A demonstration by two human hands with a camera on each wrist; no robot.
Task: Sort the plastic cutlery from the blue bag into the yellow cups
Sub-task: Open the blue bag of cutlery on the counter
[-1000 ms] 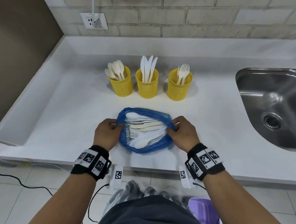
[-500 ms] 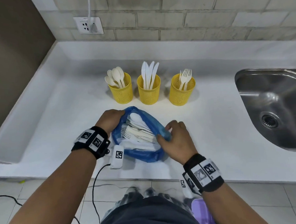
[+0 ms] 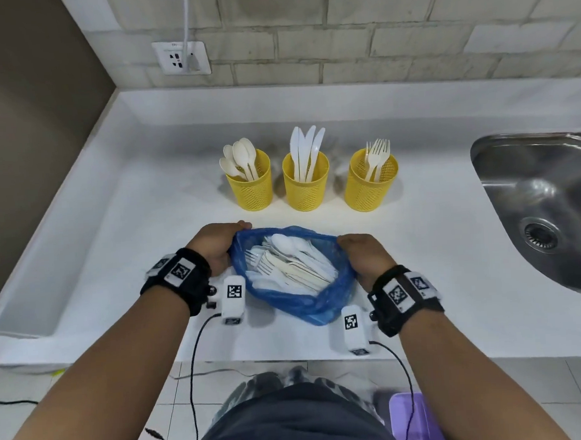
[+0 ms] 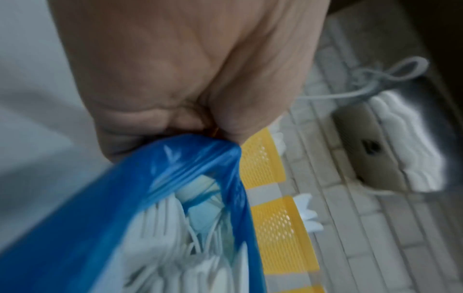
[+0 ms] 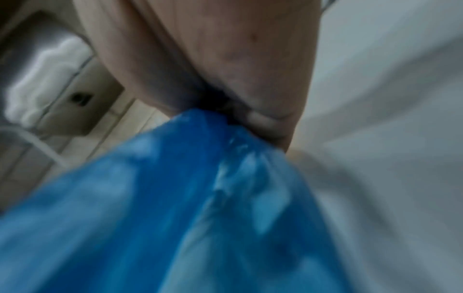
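A blue plastic bag (image 3: 315,304) lies on the white counter near its front edge, its mouth spread wide. Inside lies a heap of white plastic cutlery (image 3: 293,265): spoons, forks and knives. My left hand (image 3: 216,249) grips the bag's left rim (image 4: 190,156). My right hand (image 3: 363,258) grips the right rim (image 5: 208,134). Behind the bag stand three yellow mesh cups: the left cup (image 3: 250,185) holds spoons, the middle cup (image 3: 306,185) holds knives, the right cup (image 3: 369,182) holds forks.
A steel sink (image 3: 547,206) is set into the counter at the right. A wall socket (image 3: 181,59) with a white cable sits on the brick wall behind. The counter's front edge (image 3: 256,358) runs just below the bag. A purple bin (image 3: 415,418) stands on the floor.
The bag was turned on the counter and both hands regripped it; its mouth now faces up and is pulled wide between my hands, with the right hand back on the right rim.
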